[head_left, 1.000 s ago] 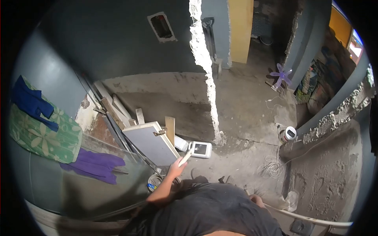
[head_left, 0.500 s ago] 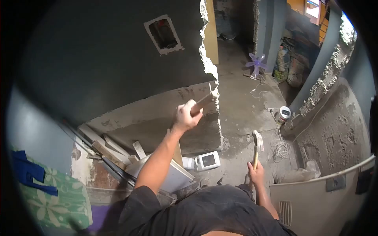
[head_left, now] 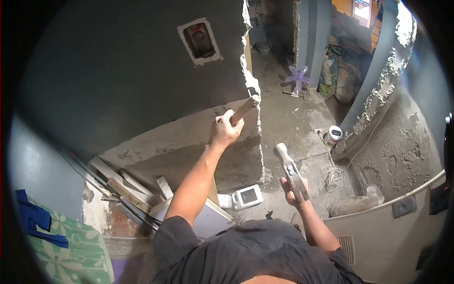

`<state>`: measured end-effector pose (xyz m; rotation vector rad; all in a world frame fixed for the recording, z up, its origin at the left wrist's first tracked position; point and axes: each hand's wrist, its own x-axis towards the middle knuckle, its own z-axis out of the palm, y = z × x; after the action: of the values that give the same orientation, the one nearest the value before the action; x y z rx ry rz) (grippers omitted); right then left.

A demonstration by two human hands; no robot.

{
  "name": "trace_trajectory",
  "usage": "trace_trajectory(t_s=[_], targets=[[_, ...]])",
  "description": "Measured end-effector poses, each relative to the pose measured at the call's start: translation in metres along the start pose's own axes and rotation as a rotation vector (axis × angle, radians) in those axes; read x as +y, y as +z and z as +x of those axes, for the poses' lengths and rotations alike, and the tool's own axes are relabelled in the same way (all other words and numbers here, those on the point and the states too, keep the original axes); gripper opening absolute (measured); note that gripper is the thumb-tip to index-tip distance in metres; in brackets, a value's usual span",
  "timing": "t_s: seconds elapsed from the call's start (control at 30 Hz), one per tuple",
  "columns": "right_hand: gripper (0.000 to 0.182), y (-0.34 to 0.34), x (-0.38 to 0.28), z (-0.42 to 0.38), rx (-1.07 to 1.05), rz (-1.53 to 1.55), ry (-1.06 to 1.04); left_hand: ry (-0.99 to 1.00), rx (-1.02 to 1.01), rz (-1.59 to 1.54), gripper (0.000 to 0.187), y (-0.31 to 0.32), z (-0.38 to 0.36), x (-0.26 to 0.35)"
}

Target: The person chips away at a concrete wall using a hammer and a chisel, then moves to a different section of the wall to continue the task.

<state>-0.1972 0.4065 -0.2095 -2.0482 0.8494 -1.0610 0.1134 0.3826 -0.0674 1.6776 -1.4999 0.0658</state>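
My left hand is wrapped round a short strip of wood. The strip's far end lies at the broken edge of the dark wall, where rough white plaster shows. My right hand grips a claw hammer to the right of the wall edge. The hammer is raised with its head toward me, so most of its handle is hidden. Apart from the wood, the hammer touches nothing I can see.
A white plastic jug stands on the floor below the wall. Scrap boards lean at left. A coiled white cord lies near a white canister. A purple flower-shaped fan is farther back. A pale panel is at right.
My right hand has lifted the hammer and turned its head toward me. In my left hand, the wood strip has shifted slightly up along the wall edge. The view has turned a little.
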Motion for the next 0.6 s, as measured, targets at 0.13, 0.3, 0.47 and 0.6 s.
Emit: trace_trajectory(t_s=[0.13,0.3,0.47,0.6], targets=[[0.016,-0.002,-0.038,0.042,0.195,0.112,-0.215,-0.068,0.043,0.034,0.023,0.003,-0.001,0.008],[0.015,0.005,-0.049,0.085,0.301,0.082,-0.468,-0.135,0.050,0.120,0.022,0.003,-0.002,0.006],[0.019,0.027,-0.016,0.104,0.074,0.090,0.015,-0.143,0.034,0.128,0.022,-0.001,0.003,0.010],[0.020,0.010,-0.045,0.087,0.198,0.191,-0.269,-0.082,0.087,0.117,0.024,0.003,0.003,0.006]])
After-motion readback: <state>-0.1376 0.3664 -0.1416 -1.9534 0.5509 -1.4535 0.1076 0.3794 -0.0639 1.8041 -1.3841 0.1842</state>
